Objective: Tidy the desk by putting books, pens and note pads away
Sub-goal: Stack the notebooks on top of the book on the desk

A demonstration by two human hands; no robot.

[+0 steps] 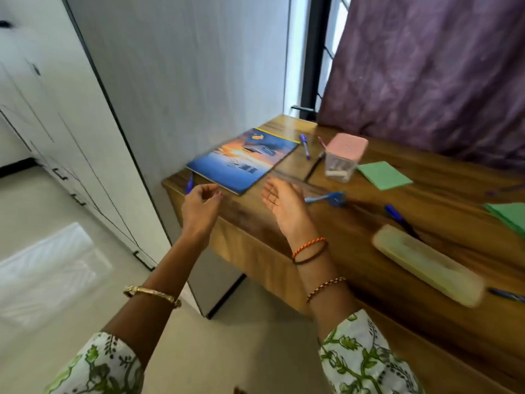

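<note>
Purple curtain cloth (426, 69) hangs at one o'clock behind a brown wooden surface (355, 251), with a pale grey wall panel (184, 66) at twelve o'clock and white cupboard doors (42, 115) at ten o'clock. On the surface's far left corner, at twelve o'clock, lies a flat blue-and-orange covered book (243, 159). Just right of it rests a purple pen (305, 145), and beside that stands a clear plastic box with a pink lid (343, 156), a thin dark pen (315, 166) lying against its left side. A green square note pad (383, 175) lies just right of the box. At three o'clock another green note pad (508, 214) runs off the frame edge. A blue pen (397, 217) lies near a long pale yellow pencil case (429, 265) at four o'clock; a further blue pen (507, 294) lies past the case's near end. A light blue tool, blurred (326, 198), lies just beyond the right hand.

Left hand (200, 207) hovers at the surface's near corner, its fingers (210, 191) curled around a blue pen (189, 183). Right hand (281, 206) is held above the surface, palm turned inward, fingers relaxed and holding nothing.
</note>
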